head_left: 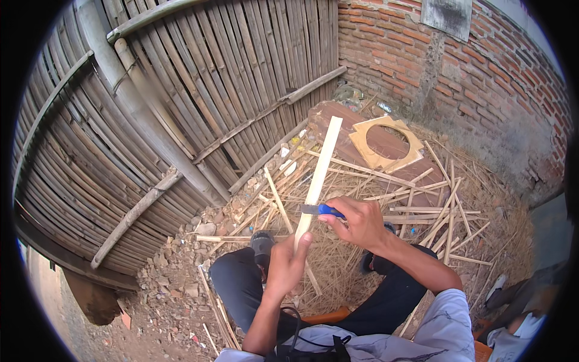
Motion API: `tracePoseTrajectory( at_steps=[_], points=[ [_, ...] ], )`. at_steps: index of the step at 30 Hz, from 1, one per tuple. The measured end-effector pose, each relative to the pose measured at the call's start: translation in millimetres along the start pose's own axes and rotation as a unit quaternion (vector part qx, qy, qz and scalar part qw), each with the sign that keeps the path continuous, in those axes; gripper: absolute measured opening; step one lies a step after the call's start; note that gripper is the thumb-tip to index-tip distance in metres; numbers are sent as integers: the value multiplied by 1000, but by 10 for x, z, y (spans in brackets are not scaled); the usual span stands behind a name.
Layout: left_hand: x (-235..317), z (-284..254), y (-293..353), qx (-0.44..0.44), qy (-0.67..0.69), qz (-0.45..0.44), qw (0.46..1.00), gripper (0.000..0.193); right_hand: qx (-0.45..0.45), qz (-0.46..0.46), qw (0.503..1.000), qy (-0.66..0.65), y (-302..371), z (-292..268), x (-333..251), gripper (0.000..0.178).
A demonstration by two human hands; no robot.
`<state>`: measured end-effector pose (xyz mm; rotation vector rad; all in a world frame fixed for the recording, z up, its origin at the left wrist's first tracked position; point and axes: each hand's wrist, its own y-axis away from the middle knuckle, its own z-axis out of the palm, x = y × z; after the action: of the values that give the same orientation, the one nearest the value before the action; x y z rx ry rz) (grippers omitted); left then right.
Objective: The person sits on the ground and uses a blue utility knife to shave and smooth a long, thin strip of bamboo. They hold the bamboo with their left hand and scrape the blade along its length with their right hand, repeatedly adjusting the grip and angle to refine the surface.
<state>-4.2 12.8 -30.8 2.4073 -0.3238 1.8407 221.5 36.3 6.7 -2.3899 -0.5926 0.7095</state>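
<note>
My left hand (287,269) is closed round the lower end of a pale, flat bamboo strip (324,161), which slants up and away from me. In my right hand (360,222) is a knife (328,210) with a blue handle, gripped with the fingers wrapped round it. Its short grey blade lies across the strip, a little above my left hand, and appears to touch it. Part of the handle is hidden by my fingers. Both hands are between my knees, over a litter of thin shavings (338,271).
Loose bamboo strips (446,211) lie scattered ahead and to the right. A brown board (329,120) bears a tan cut-out sheet (360,145) with a round hole. A bamboo fence (241,78) stands left, a brick wall (392,54) far right. Another person's sleeve (506,344) shows lower right.
</note>
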Motion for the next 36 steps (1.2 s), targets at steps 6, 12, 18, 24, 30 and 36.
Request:
tracePoseTrajectory(
  at_steps=[6, 12, 18, 24, 30, 36],
  points=[
    [80, -227, 451, -92, 151, -114, 978, 48, 172, 269, 945, 77, -237, -655, 1124, 42],
    [-146, -280, 297, -19, 6, -59, 998, 49, 112, 202, 972, -36, -127, -495, 744, 39],
    [-17, -174, 240, -35, -60, -52, 996, 44, 5, 203, 944, -259, -54, -247, 479, 42],
    [92, -117, 219, -74, -139, -8, 988, 38, -66, 269, 864, -419, -43, -141, 503, 47],
    [-4, 4, 102, -58, -86, 65, 992, 44, -35, 266, 866, -422, 15, -28, 568, 43],
    [28, -24, -42, -215, 145, -94, 961, 54, -43, 262, 864, -428, 15, -25, 536, 42]
  ],
)
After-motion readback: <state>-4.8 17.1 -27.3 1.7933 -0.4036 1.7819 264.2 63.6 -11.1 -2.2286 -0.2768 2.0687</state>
